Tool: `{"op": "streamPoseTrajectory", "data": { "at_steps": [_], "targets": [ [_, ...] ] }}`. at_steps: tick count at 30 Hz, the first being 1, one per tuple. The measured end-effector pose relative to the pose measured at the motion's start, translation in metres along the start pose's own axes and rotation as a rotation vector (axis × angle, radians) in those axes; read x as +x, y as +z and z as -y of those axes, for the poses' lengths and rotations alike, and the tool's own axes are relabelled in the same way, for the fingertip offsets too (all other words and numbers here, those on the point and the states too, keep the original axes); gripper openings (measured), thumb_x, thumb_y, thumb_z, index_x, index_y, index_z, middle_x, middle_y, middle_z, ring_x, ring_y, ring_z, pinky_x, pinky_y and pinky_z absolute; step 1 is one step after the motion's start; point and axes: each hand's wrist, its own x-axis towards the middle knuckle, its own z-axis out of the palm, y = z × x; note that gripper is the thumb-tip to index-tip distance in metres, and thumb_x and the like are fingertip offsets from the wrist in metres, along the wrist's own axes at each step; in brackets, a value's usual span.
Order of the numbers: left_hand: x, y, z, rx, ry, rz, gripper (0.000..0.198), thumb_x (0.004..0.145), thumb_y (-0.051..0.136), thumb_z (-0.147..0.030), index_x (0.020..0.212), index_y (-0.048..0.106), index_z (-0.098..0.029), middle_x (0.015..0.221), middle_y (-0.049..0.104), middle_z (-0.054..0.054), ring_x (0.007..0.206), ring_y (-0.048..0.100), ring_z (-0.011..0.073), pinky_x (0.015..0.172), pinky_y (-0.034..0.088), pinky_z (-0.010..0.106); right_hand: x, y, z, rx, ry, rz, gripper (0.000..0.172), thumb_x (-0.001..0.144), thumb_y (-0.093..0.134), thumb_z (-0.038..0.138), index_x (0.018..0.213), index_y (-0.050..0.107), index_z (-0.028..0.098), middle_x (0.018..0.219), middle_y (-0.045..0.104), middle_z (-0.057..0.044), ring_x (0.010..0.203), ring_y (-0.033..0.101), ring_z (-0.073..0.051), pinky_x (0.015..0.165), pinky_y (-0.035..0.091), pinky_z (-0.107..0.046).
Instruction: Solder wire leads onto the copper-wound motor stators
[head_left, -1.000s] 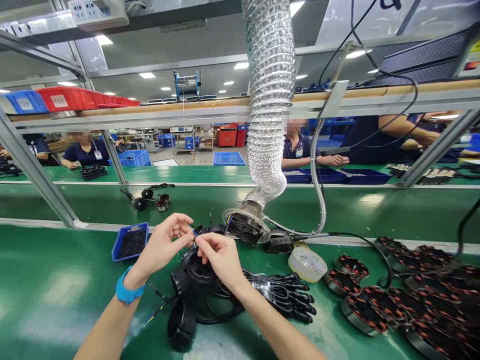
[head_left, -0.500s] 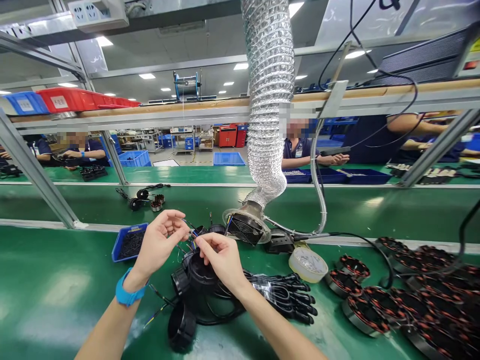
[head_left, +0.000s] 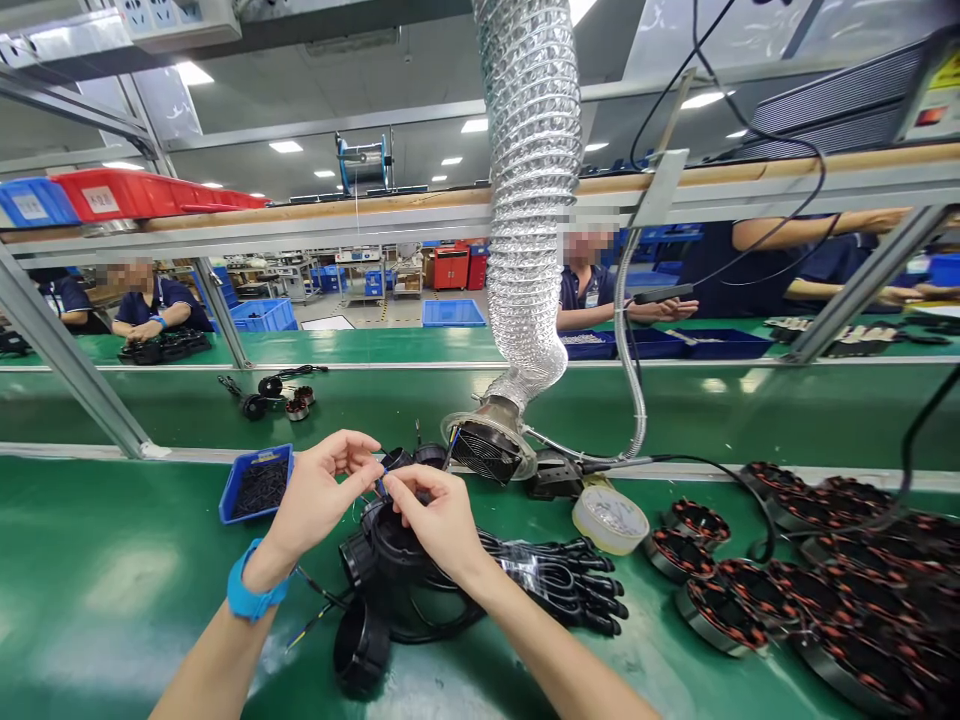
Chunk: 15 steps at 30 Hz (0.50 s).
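My left hand [head_left: 330, 490], with a blue band on its wrist, pinches thin wires [head_left: 381, 482] between thumb and finger. Right beside it, my right hand [head_left: 435, 515] pinches the same wires, and the fingertips of both hands almost meet. Just below the hands sits a round black housing [head_left: 394, 540]. More black housings stand around it, one of them [head_left: 361, 648] lying nearer to me with its opening showing. Black cables [head_left: 540, 580], bundled together, run out to the right under my right forearm. The wire ends are too small to make out clearly.
A blue tray [head_left: 229, 490] of small black pieces stands left of my hands. A fan on a silver duct [head_left: 529, 250] hangs behind them. At right are a round clear container [head_left: 611, 520] and several copper-wound motor stators [head_left: 724, 610]. Co-workers sit across the bench.
My hands have drawn slightly closer together at the wires. The whole view has shifted a little, and a co-worker's hands across the bench have moved.
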Motion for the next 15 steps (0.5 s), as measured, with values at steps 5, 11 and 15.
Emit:
{"op": "streamPoseTrajectory", "data": {
  "at_steps": [5,11,15],
  "targets": [
    [0.0022,-0.0021,-0.0002,-0.134,-0.053,-0.054,0.027,0.077,0.075,-0.032,0.096,0.064,-0.016,0.077,0.065,0.001,0.065,0.061,0.0125,0.061,0.052,0.024,0.0008,-0.0026,0.0034,0.007,0.003,0.018,0.027,0.084,0.063,0.038,0.069,0.069,0.016,0.055,0.056,0.001,0.047,0.045,-0.01,0.046,0.038,-0.022],
    [0.0051,-0.0031,-0.0036,-0.178,-0.071,-0.052,0.032,0.079,0.073,-0.035,0.103,0.062,-0.017,0.076,0.061,0.001,0.065,0.058,0.0125,0.062,0.05,0.025,0.0001,-0.0041,0.0056,0.041,-0.003,0.045,0.026,0.082,0.065,0.037,0.068,0.069,0.017,0.055,0.055,0.001,0.048,0.044,-0.01,0.044,0.036,-0.022],
    [0.0025,-0.002,-0.0072,-0.162,-0.053,0.059,0.034,0.086,0.066,-0.035,0.114,0.057,-0.019,0.078,0.057,0.0,0.071,0.056,0.0131,0.067,0.048,0.025,-0.0001,-0.0045,0.008,0.066,0.017,0.06,0.025,0.081,0.065,0.037,0.068,0.069,0.017,0.055,0.054,0.001,0.047,0.043,-0.009,0.044,0.035,-0.022]
  ]
}}
